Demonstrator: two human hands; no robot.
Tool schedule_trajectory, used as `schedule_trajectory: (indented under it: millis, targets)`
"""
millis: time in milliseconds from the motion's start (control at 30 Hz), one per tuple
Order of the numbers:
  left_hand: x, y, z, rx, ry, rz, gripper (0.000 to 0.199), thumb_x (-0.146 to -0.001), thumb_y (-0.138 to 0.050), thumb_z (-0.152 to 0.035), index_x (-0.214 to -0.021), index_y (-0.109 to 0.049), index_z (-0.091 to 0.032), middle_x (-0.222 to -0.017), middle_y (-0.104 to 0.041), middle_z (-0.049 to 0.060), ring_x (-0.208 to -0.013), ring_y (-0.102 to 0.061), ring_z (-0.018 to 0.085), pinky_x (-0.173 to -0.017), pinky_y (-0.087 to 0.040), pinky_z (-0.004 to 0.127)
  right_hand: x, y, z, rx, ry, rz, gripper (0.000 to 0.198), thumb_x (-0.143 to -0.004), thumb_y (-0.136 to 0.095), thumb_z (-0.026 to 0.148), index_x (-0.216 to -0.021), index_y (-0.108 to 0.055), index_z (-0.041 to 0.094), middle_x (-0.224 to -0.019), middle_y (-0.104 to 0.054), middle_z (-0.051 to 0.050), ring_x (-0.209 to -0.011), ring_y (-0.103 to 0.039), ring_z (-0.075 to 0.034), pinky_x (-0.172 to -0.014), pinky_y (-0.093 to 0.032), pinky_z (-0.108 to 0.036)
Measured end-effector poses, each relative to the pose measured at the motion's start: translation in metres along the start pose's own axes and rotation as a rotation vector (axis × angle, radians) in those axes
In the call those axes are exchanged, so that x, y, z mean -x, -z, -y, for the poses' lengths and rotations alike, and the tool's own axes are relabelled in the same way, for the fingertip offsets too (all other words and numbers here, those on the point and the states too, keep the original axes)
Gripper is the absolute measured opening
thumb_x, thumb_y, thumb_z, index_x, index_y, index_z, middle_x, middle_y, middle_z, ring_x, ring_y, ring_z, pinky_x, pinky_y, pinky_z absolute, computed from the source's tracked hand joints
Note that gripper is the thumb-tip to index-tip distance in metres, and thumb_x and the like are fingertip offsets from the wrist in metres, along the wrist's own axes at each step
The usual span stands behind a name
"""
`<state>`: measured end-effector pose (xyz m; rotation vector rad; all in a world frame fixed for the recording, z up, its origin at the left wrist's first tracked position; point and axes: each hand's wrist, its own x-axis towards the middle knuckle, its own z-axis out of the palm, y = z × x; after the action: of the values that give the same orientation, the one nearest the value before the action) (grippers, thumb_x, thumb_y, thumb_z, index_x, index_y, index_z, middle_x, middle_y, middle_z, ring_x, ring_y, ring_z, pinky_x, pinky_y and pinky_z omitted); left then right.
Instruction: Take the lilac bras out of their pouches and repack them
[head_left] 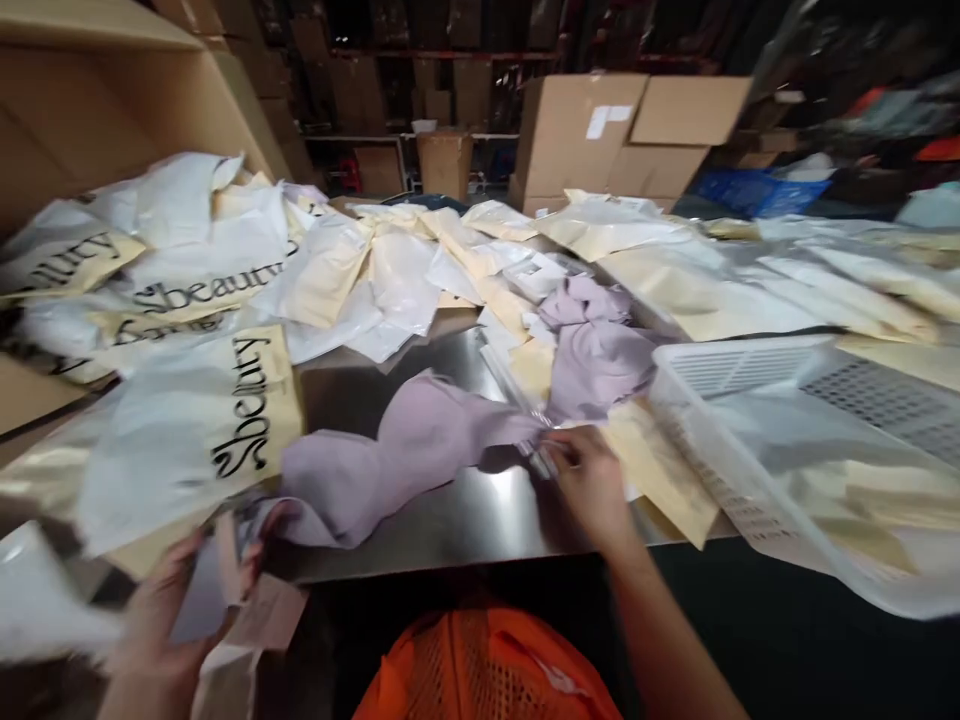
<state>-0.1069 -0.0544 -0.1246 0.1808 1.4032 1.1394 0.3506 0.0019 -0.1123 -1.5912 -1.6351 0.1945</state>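
Note:
A lilac bra stretches across the steel table in front of me, cups side by side. My right hand pinches the far end of its band. At the lower left, my left hand grips the near end together with pale paper tags that hang below the fingers. A second lilac garment, bunched up, lies beyond my right hand on plastic packets. Left of the bra rests a clear and cream bag with "Sbeauty" printed in black.
A white plastic basket with packets inside stands at the right. Heaped packaging bags cover the back of the table. An open carton rises at the left, and closed boxes stand behind.

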Motion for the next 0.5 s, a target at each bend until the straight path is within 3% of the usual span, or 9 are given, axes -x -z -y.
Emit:
schedule_trajectory:
  millis: [100,200,333,433,500]
  targets:
    - [0.015,-0.01,0.009,-0.181,-0.025,-0.054,0.027,-0.048,-0.072,-0.022,-0.07,-0.058,-0.017,-0.05,-0.062,0.004,-0.038,-0.054,0.016,-0.038,-0.045,0.025,-0.006,0.025,-0.03,0.142,-0.008,-0.054,0.029,-0.083,-0.052,0.042,-0.086,-0.072,0.021,-0.089,-0.064,-0.011,-0.08,-0.063,-0.025,-0.077,-0.052,-0.043]
    - [0.021,-0.011,0.005,-0.279,-0.13,-0.116,0.028,-0.054,-0.074,-0.029,-0.075,-0.058,-0.017,-0.062,-0.066,0.006,-0.042,-0.056,0.017,-0.039,-0.045,0.026,-0.012,0.034,-0.048,0.248,-0.085,-0.052,0.023,-0.077,-0.056,0.041,-0.083,-0.073,0.027,-0.091,-0.064,-0.012,-0.084,-0.063,-0.026,-0.081,-0.049,-0.042]
    - [0.018,0.015,0.002,-0.377,-0.263,-0.302,0.027,-0.062,-0.071,-0.034,-0.081,-0.059,-0.019,-0.068,-0.067,0.003,-0.057,-0.063,0.02,-0.052,-0.051,0.029,-0.017,0.036,-0.047,0.226,-0.263,-0.051,0.019,-0.065,-0.059,0.039,-0.078,-0.073,0.034,-0.089,-0.066,-0.013,-0.087,-0.062,-0.028,-0.08,-0.046,-0.046]
    - [0.014,0.043,0.011,-0.496,-0.363,-0.464,0.022,-0.067,-0.068,-0.035,-0.083,-0.063,-0.02,-0.066,-0.064,-0.001,-0.06,-0.059,0.017,-0.053,-0.043,0.023,-0.016,0.038,-0.053,0.15,-0.422,0.012,0.026,-0.059,-0.06,0.04,-0.081,-0.074,0.037,-0.085,-0.068,-0.013,-0.081,-0.062,-0.029,-0.071,-0.043,-0.049]
    - [0.013,0.059,0.021,-0.59,-0.394,-0.566,0.023,-0.069,-0.067,-0.034,-0.088,-0.065,-0.02,-0.063,-0.062,-0.001,-0.057,-0.056,0.017,-0.051,-0.038,0.023,-0.013,0.038,-0.066,0.128,-0.445,0.012,0.032,-0.062,-0.062,0.046,-0.091,-0.074,0.039,-0.086,-0.069,-0.014,-0.073,-0.063,-0.027,-0.062,-0.041,-0.048]
